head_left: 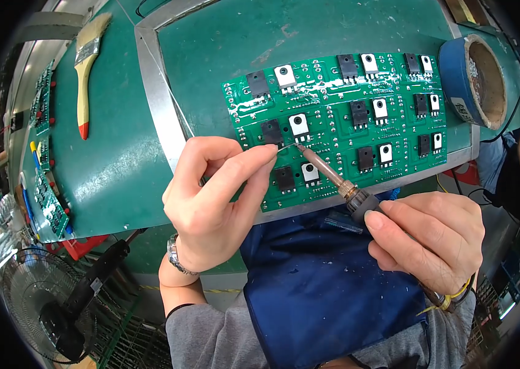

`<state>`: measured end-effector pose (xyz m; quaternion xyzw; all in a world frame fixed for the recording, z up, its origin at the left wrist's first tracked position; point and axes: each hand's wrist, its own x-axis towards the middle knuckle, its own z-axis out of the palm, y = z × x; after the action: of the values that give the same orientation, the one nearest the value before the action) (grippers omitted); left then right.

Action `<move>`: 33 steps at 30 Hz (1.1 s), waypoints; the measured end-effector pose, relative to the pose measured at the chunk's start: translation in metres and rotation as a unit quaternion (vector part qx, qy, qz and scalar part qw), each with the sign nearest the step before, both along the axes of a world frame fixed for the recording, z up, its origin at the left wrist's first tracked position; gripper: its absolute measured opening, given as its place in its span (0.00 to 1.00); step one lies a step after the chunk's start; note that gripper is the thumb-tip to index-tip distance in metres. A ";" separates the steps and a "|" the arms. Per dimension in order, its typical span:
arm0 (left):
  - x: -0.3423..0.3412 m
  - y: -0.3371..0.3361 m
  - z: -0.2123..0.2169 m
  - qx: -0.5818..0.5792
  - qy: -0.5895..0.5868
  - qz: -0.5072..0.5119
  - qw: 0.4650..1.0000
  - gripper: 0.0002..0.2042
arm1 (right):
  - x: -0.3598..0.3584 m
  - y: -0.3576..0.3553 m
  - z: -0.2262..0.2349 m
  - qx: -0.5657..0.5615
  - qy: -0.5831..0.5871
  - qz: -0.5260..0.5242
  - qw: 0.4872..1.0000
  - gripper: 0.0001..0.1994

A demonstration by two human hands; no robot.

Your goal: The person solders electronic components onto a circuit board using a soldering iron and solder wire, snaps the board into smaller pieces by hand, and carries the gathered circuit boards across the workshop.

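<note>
While the green circuit board (pixel 346 117) lies flat on the green bench (pixel 106 154), a thin solder wire (pixel 286 146) is pinched between the fingers of the left hand (pixel 211 203); a soldering iron (pixel 334 178) is gripped by the right hand (pixel 432 240), its tip meeting the wire at the board; a paintbrush (pixel 86 67) and a blue tape roll (pixel 472 80) are seen nearby.

green circuit board (pixel 358 117), blue apron (pixel 327 289)

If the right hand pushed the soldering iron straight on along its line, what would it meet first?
Most likely the green circuit board: the right hand aims the soldering iron up-left, its tip at the solder wire, though contact is unclear.
</note>
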<state>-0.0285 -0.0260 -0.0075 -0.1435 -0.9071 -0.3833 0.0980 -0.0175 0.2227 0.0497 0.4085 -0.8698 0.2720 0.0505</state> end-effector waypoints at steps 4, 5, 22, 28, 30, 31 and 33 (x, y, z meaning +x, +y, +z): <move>-0.004 0.000 -0.002 -0.005 0.020 -0.019 1.000 0.12 | 0.000 0.000 0.002 0.003 -0.005 0.000 1.000 0.13; -0.005 -0.001 -0.002 -0.007 0.035 -0.026 0.999 0.13 | 0.000 0.000 0.001 0.002 -0.006 0.000 1.000 0.13; -0.006 0.000 -0.005 0.003 0.023 -0.040 0.999 0.13 | 0.001 0.001 -0.002 -0.017 0.001 0.000 1.000 0.13; -0.004 -0.002 0.002 0.003 0.021 -0.012 1.000 0.13 | 0.002 0.002 0.002 -0.010 -0.004 -0.004 1.000 0.13; -0.005 0.002 0.006 0.010 0.019 -0.012 1.000 0.13 | 0.007 0.006 0.006 -0.022 0.006 -0.018 1.000 0.13; -0.003 0.001 0.004 0.011 0.017 -0.016 1.000 0.13 | 0.007 0.006 0.003 -0.040 0.011 -0.020 0.999 0.13; -0.001 0.000 0.002 0.011 0.015 -0.018 1.000 0.14 | 0.005 0.007 0.000 -0.040 0.012 -0.012 0.999 0.13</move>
<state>-0.0291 -0.0258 -0.0057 -0.1646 -0.8986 -0.3924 0.1066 -0.0125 0.2293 0.0501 0.3991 -0.8624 0.3007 0.0807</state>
